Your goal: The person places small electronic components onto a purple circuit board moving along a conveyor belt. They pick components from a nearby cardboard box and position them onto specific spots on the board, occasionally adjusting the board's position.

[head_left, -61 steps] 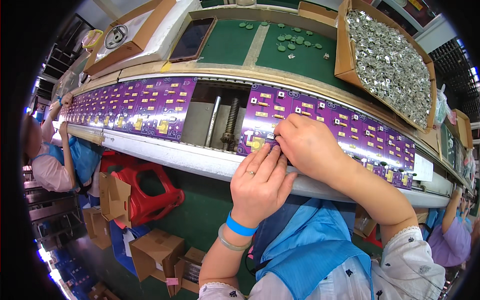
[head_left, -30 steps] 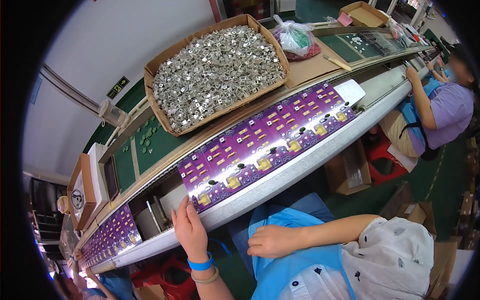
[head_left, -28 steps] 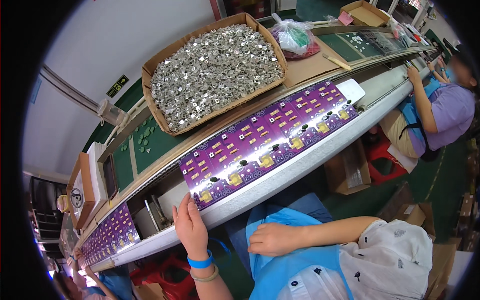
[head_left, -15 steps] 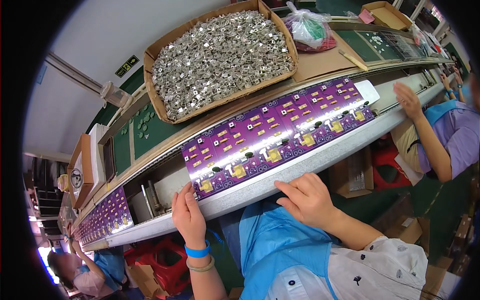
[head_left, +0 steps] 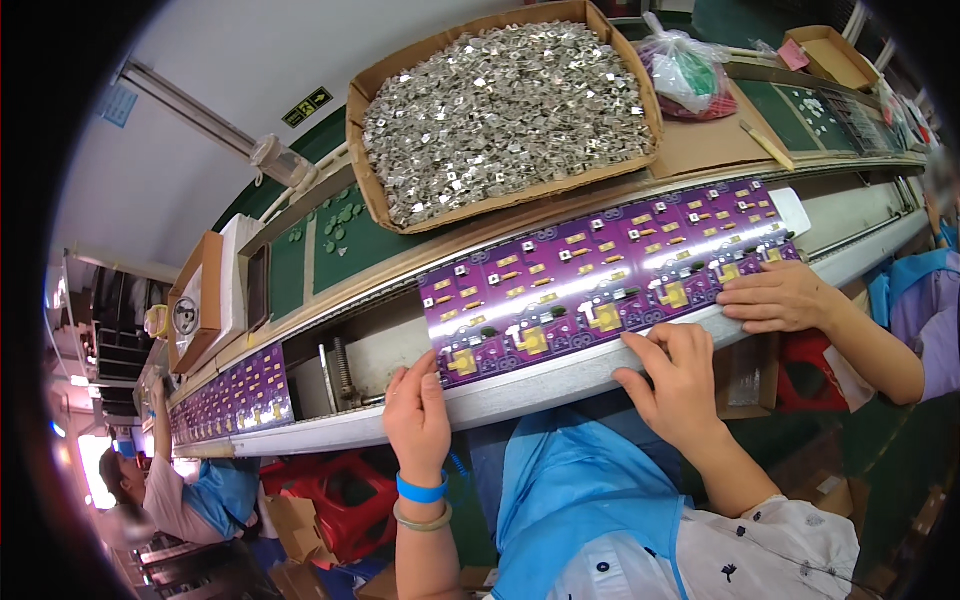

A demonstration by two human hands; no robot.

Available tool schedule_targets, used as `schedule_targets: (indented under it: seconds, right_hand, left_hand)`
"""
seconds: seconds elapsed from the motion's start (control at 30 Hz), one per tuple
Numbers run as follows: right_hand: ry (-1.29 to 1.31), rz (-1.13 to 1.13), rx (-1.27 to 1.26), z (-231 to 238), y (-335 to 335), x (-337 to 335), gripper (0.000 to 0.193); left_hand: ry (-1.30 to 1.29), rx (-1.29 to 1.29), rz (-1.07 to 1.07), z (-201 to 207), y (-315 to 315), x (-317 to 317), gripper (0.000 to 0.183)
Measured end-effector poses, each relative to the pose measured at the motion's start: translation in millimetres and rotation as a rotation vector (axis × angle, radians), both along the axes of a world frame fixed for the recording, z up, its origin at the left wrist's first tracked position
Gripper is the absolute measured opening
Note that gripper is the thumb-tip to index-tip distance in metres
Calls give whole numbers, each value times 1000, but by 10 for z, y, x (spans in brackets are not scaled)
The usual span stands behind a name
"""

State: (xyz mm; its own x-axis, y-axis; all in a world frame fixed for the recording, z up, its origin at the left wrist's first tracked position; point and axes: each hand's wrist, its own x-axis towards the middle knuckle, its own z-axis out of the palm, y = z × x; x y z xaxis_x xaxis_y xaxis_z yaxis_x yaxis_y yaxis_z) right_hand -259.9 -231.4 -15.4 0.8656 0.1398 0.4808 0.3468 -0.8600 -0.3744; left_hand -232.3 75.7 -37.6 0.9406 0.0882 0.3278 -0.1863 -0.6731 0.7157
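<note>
A long purple circuit board panel (head_left: 610, 265), dotted with small parts, lies in the conveyor track in front of me. At its near left corner is my left hand (head_left: 418, 415), a blue band on the wrist; its fingers are stretched and the fingertips reach the board's edge. My right hand (head_left: 678, 385) hovers by the metal rail (head_left: 520, 392) along the near side, fingers apart, thumb toward the left, holding nothing. A co-worker's hand (head_left: 775, 298) rests over the near right end of the panel.
Beyond the track stands a cardboard box (head_left: 655, 150) heaped with small metal pieces (head_left: 500, 115). To its right sit a tied plastic bag (head_left: 690, 75) and a yellow-handled tool (head_left: 767, 145). More purple boards (head_left: 235, 400) lie down the line at left, near another person (head_left: 175, 480).
The co-worker's hand has come in from the right onto the panel's end. My view has shifted, so the scene sits farther right. My left hand stays at the same corner.
</note>
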Motion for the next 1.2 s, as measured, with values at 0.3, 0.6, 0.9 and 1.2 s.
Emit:
schedule_targets:
  seconds: [0.3,0.6,0.9,1.2]
  right_hand:
    - [-103,150,80,-180,563,-145,28]
    - [-228,201,96,-634,1690,-27,18]
    - [-358,274,97,-1735,2635,408,15]
    - [-298,322,225,-2066,2799,405,15]
  left_hand:
    - [76,6,-276,46,254,191,29]
    - [239,-165,-754,-130,625,680,50]
    - [408,-274,-1160,-830,368,1633,62]
    - [582,-392,-1327,-963,-590,1912,68]
